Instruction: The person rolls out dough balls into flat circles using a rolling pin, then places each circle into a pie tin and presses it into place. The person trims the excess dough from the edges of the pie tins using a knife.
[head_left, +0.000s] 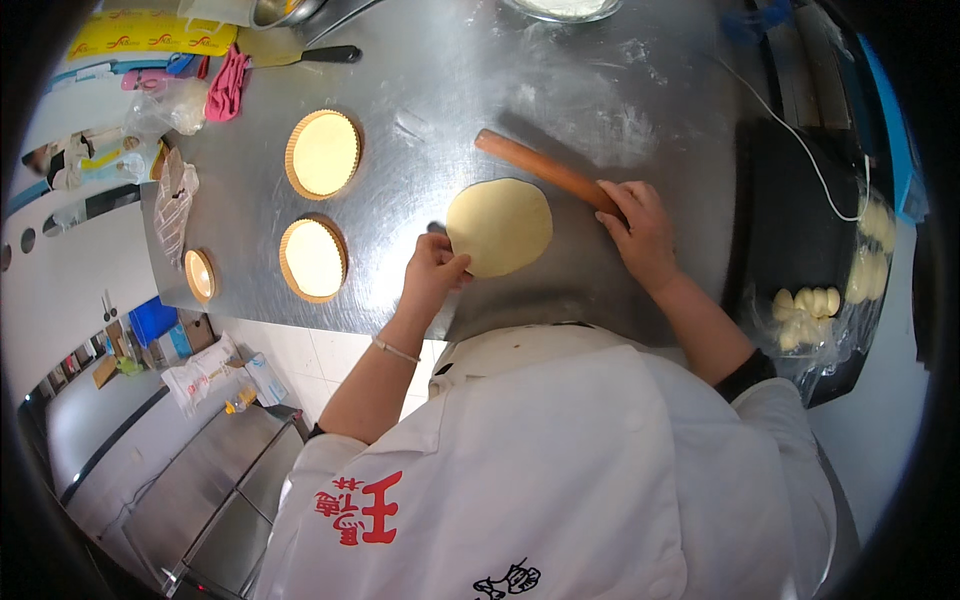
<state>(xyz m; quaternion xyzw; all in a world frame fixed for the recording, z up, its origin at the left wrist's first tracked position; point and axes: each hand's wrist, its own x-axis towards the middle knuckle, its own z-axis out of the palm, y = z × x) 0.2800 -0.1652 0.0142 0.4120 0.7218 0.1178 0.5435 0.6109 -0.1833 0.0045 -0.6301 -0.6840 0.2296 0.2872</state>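
Observation:
A flat, rounded sheet of pale dough is in front of me, above the steel worktable. My left hand pinches its lower left edge between thumb and fingers. On the other side, my right hand grips the near end of a wooden rolling pin, which slants up and left past the dough. Two fluted tart tins, one nearer me than the other, stand to the left and are lined with dough. Farther left, a smaller fluted tin sits by the table edge.
At top left are a black-handled spatula, a pink cloth and a metal bowl. A bowl of flour stands at the far edge. Right, dough pieces lie under plastic on a black tray, near a white cable.

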